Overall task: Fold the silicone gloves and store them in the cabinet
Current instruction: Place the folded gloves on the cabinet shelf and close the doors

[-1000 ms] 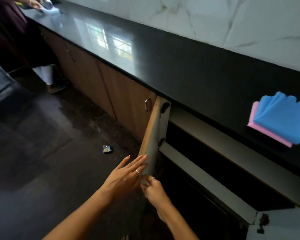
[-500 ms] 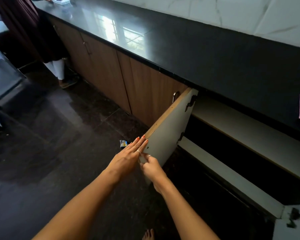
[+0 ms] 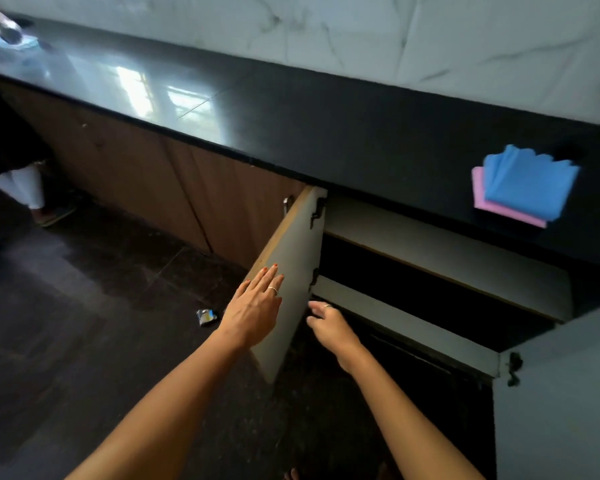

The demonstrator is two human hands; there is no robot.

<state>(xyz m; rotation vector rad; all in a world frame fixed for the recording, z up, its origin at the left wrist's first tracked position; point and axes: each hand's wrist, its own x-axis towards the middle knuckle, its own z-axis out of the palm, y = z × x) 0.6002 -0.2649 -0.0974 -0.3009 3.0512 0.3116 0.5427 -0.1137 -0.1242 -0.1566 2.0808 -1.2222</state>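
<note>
Cabinet (image 3: 430, 258) open (interior dark); folded gloves (image 3: 523, 185) on countertop (image 3: 326, 126).

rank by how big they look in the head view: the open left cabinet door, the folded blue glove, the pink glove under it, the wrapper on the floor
1. left cabinet door
2. blue glove
3. pink glove, mostly hidden under the blue one, so only its visible part counts
4. wrapper

The cabinet (image 3: 430, 292) at mid-frame gapes wide — my hands fit in. Its left door (image 3: 291, 278) and shelf (image 3: 395, 327) block some room.
</note>
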